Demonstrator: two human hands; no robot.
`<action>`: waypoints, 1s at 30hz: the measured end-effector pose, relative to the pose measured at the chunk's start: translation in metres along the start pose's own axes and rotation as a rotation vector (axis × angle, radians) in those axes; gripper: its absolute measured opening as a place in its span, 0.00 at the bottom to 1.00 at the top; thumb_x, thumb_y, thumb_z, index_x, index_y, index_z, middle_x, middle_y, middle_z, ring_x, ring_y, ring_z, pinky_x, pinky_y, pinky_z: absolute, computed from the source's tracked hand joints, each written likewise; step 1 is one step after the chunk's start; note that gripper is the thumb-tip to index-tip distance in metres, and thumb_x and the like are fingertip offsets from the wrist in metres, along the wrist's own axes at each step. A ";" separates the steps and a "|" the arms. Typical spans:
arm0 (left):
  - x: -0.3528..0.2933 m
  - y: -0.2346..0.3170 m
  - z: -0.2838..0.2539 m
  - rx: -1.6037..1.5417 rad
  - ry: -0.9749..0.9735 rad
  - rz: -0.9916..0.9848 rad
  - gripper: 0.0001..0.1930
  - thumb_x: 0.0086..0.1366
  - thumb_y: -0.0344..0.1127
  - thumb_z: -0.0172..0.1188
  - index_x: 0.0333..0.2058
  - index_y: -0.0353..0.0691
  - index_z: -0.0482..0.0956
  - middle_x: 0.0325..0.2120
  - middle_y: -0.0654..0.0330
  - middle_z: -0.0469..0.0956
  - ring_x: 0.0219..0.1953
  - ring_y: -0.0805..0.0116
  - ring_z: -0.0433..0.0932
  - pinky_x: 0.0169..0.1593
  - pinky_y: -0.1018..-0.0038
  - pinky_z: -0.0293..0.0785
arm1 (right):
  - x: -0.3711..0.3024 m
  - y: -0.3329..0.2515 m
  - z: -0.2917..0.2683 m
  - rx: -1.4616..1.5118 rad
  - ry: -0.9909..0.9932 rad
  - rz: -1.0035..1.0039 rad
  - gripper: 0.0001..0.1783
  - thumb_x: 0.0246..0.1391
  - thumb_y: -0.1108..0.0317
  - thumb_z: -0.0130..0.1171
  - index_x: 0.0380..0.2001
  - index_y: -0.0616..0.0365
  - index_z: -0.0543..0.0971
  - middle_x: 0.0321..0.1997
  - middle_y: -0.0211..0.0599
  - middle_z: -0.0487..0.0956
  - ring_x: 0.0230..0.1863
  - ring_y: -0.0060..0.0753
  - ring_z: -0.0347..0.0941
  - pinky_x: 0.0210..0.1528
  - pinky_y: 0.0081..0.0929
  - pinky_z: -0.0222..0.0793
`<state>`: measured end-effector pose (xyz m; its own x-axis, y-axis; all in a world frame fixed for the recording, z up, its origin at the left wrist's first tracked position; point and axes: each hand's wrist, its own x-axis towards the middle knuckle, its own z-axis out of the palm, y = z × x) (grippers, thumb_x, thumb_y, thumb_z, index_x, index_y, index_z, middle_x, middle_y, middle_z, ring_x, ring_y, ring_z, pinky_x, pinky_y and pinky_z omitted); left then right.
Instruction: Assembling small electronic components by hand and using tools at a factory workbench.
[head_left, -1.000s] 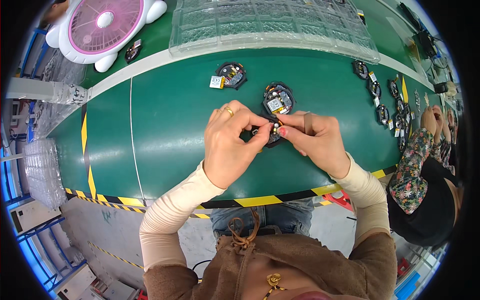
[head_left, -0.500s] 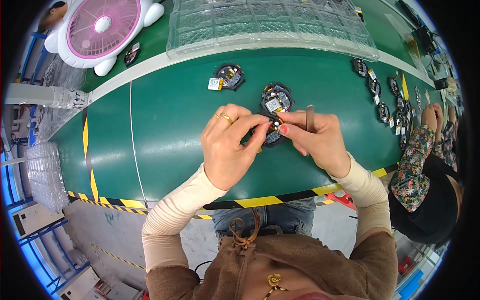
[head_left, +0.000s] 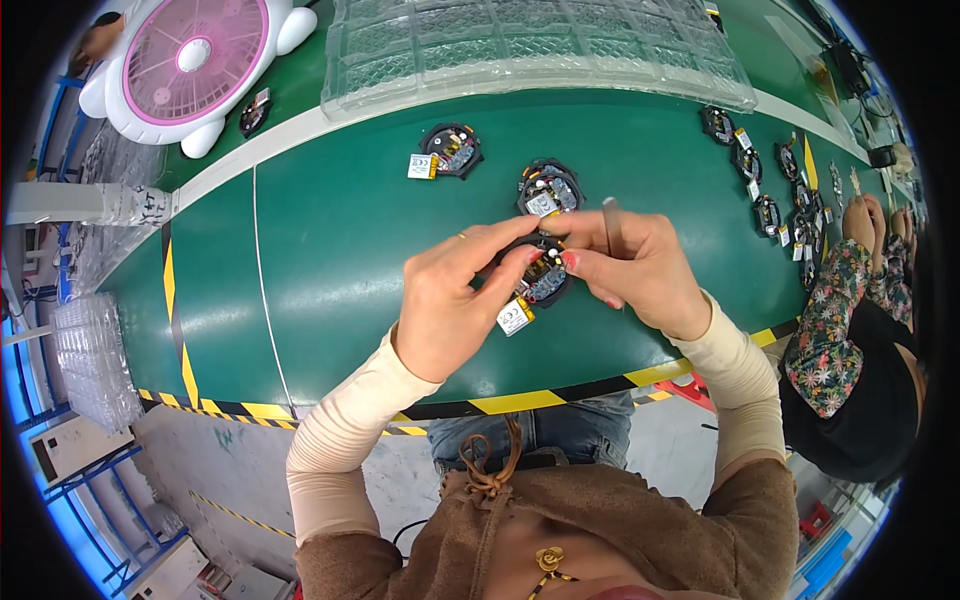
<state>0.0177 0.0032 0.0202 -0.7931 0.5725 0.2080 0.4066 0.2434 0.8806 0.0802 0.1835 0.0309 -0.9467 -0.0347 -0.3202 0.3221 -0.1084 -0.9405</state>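
Both hands meet over a round black device housing (head_left: 548, 284) with a circuit board and small parts inside. A white and yellow battery (head_left: 515, 316) hangs out from its lower left side. My left hand (head_left: 445, 300) pinches the housing's left edge with thumb and index finger. From the right, the thumb and index finger of my right hand (head_left: 645, 268) press on its upper right rim. A flat metal tool, perhaps tweezers (head_left: 612, 228), is tucked between the right fingers and points up. Just beyond lies a similar round housing (head_left: 549, 186), partly behind my fingertips.
Another open housing with a battery (head_left: 450, 150) lies on the green bench (head_left: 340, 250). Several more (head_left: 767, 215) are grouped at the right, near a co-worker's hands (head_left: 862, 220). Clear plastic trays (head_left: 540, 55) stand at the back; a pink and white fan (head_left: 195, 60) is far left.
The held housing has tilted to show more of its inside, and its battery has come into view below. My left hand has shifted slightly down and left.
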 end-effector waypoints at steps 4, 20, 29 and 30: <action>-0.001 0.000 0.002 -0.074 -0.001 -0.025 0.13 0.53 0.22 0.58 0.39 0.35 0.76 0.30 0.59 0.78 0.29 0.77 0.76 0.32 0.83 0.72 | 0.002 0.002 -0.004 -0.047 -0.041 -0.117 0.14 0.49 0.80 0.52 0.41 0.65 0.73 0.27 0.29 0.74 0.17 0.10 0.59 0.17 0.11 0.53; 0.004 -0.007 0.007 0.455 0.253 0.378 0.10 0.40 0.22 0.64 0.24 0.39 0.77 0.21 0.61 0.68 0.24 0.66 0.66 0.26 0.73 0.62 | -0.001 0.012 0.009 -0.097 0.107 -0.162 0.15 0.49 0.79 0.54 0.43 0.66 0.72 0.25 0.29 0.72 0.16 0.10 0.58 0.16 0.10 0.52; 0.003 -0.007 0.010 0.399 0.229 0.335 0.09 0.42 0.22 0.63 0.25 0.38 0.76 0.21 0.61 0.68 0.24 0.67 0.67 0.26 0.75 0.63 | -0.002 0.013 0.010 -0.078 0.100 -0.144 0.16 0.49 0.74 0.55 0.44 0.62 0.73 0.14 0.19 0.67 0.16 0.07 0.56 0.18 0.12 0.52; 0.003 -0.007 0.011 0.399 0.229 0.335 0.09 0.42 0.22 0.63 0.25 0.38 0.76 0.21 0.61 0.68 0.24 0.67 0.67 0.26 0.75 0.63 | -0.001 0.013 0.010 -0.078 0.100 -0.144 0.16 0.49 0.74 0.55 0.44 0.62 0.73 0.14 0.19 0.67 0.16 0.07 0.56 0.18 0.12 0.52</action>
<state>0.0176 0.0114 0.0096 -0.6514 0.4960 0.5741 0.7574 0.3802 0.5308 0.0858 0.1719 0.0199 -0.9793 0.0747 -0.1882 0.1866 -0.0280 -0.9820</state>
